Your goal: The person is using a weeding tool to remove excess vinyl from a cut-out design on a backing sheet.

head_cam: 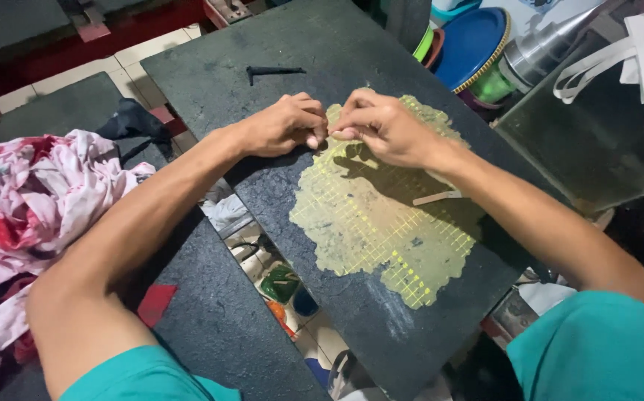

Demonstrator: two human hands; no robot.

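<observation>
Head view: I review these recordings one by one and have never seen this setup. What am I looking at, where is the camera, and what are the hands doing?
There is no machine here: a person in teal sleeves works with bare hands. The single camera sits on their head and looks down. Before them lies a dark board with a yellowish grid patch on it. The left hand and right hand meet at the patch's far edge, fingertips pinched together; what they pinch is too small to tell. A small pale strip lies on the patch under the right forearm. A pink cloth is bunched at the left, and a blue lid and metal cone stand at the upper right.
</observation>
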